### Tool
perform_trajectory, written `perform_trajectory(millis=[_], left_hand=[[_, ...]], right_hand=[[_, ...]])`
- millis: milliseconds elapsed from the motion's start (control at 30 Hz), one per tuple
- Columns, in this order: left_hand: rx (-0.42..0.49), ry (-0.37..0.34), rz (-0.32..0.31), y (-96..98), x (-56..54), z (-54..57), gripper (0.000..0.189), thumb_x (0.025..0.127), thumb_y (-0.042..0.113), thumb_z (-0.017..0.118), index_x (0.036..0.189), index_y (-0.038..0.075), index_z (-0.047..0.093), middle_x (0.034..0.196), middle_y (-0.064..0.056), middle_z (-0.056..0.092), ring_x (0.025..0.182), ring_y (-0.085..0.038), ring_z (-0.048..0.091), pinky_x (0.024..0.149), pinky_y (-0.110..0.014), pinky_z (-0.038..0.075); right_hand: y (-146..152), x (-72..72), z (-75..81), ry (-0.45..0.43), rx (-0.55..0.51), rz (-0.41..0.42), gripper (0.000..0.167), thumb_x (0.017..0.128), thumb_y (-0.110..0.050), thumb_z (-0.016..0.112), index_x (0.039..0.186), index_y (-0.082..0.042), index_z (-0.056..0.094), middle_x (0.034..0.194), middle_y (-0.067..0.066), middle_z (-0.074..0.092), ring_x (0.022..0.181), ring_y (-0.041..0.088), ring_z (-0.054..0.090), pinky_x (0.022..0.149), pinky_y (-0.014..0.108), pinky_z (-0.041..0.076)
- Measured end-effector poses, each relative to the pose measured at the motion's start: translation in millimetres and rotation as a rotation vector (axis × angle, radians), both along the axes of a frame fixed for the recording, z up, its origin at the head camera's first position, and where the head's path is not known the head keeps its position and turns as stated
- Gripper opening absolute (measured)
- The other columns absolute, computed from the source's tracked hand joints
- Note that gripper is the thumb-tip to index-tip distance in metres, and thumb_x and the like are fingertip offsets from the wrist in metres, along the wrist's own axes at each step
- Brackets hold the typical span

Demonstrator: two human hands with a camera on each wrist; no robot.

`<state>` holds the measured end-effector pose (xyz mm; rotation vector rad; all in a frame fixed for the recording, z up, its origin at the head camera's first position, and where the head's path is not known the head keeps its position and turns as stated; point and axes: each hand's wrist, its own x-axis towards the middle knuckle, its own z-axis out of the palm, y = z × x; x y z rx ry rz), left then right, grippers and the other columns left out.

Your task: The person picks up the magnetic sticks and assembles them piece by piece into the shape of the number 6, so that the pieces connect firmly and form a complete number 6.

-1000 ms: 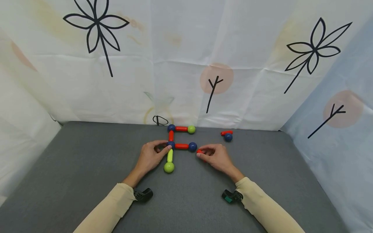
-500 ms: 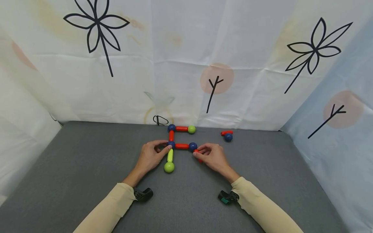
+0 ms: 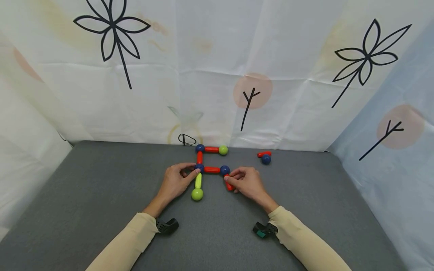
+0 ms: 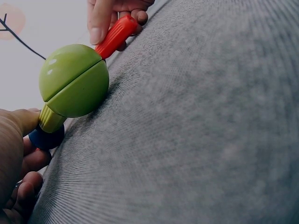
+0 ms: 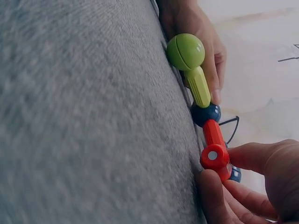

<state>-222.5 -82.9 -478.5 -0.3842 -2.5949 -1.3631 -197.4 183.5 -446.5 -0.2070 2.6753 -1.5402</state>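
Observation:
A figure of magnetic rods and balls lies flat on the grey table. My left hand (image 3: 178,181) pinches its middle blue ball (image 3: 199,168) between thumb and fingers. From that ball a yellow-green rod (image 3: 198,181) runs toward me to a green ball (image 3: 197,194). A red rod (image 3: 211,170) leads right to another blue ball (image 3: 225,170). My right hand (image 3: 248,183) pinches a red magnetic rod (image 3: 229,185), whose far end meets this right blue ball. In the right wrist view the free end of the held rod (image 5: 212,155) shows a round metal tip.
Farther back, a red rod (image 3: 200,157) joins a blue ball (image 3: 200,148), then another red rod (image 3: 211,149) and a green ball (image 3: 223,150). A loose red rod (image 3: 264,154) and blue ball (image 3: 266,159) lie back right. A white printed cloth (image 3: 210,75) hangs behind the grey table (image 3: 217,233).
My right hand has moved left with the red rod, bringing its end to the right blue ball and turning it to point toward me. My left hand has stayed on the middle ball.

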Motion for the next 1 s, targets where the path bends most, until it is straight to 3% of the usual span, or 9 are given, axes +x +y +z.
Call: perform_trajectory(millis=[400, 1000], left_hand=[[0.005, 0.006, -0.002, 0.1, 0.2, -0.1, 0.032, 0.095, 0.032, 0.075, 0.118, 0.011, 0.076, 0.097, -0.001, 0.073, 0.065, -0.013, 0.054, 0.059, -0.028, 0.043], [0.009, -0.001, -0.008, -0.4, -0.1, -0.7, 0.032, 0.095, 0.032, 0.075, 0.118, 0.011, 0.076, 0.097, -0.001, 0.073, 0.065, -0.013, 0.055, 0.058, -0.028, 0.043]], right_hand=[[-7.2, -1.0, -1.4, -0.008, -0.021, -0.041, 0.018, 0.088, -0.016, 0.082, 0.094, -0.003, 0.071, 0.073, 0.004, 0.072, 0.053, 0.019, 0.068, 0.053, 0.033, 0.056], [-3.5, -0.7, -0.7, -0.051, -0.097, -0.041, 0.02, 0.092, -0.018, 0.078, 0.097, -0.001, 0.069, 0.072, 0.007, 0.071, 0.058, 0.021, 0.068, 0.054, 0.034, 0.058]])
